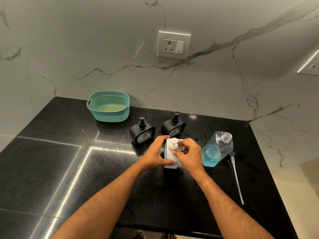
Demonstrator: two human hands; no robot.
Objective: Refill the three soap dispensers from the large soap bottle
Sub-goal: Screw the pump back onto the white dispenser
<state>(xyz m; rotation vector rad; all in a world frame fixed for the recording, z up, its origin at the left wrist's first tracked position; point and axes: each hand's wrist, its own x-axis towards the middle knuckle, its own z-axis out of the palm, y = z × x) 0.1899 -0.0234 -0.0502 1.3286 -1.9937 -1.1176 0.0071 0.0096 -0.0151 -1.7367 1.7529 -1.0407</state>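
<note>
Head view: left hand (156, 152) grips the upright white soap dispenser (170, 162), right hand (189, 153) pinches its pump head (174, 141); large soap bottle (217, 149) stands uncapped just right.

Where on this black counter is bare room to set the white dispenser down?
Free: the broad left stretch of counter, in front of the teal basket. Crowded: between the black dispensers, both hands and the large bottle.
</note>
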